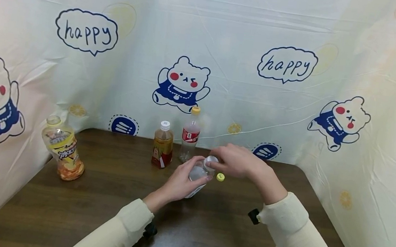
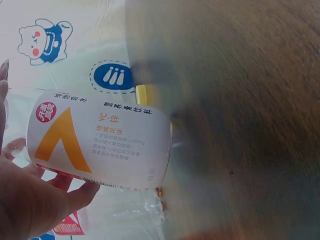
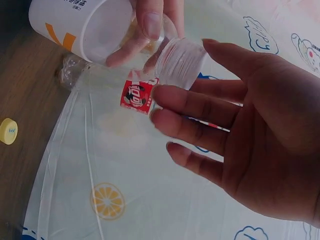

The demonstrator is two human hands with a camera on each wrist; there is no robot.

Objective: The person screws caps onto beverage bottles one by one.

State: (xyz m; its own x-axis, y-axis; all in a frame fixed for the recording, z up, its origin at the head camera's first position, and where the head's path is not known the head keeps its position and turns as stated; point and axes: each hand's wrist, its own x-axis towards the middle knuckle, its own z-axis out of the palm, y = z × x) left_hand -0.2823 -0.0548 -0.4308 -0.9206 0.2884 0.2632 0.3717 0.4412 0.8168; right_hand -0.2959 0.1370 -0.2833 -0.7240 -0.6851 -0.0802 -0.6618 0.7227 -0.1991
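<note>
My left hand (image 1: 184, 181) grips a clear bottle (image 2: 100, 140) with a white label and an orange chevron. It is tilted, its neck toward my right hand. On the neck is a clear ribbed cap (image 3: 181, 64). My right hand (image 1: 235, 160) has thumb and fingertips around this cap, as the right wrist view shows. A small yellow cap (image 1: 220, 177) lies on the table just right of the bottle, below my right hand.
Behind my hands stand a white-capped bottle of amber drink (image 1: 163, 146) and a clear bottle (image 1: 190, 137) with red label and yellow cap. An uncapped bottle with yellow label (image 1: 64, 149) stands at the left of the brown table (image 1: 100, 210). A printed curtain (image 1: 230, 33) surrounds the table.
</note>
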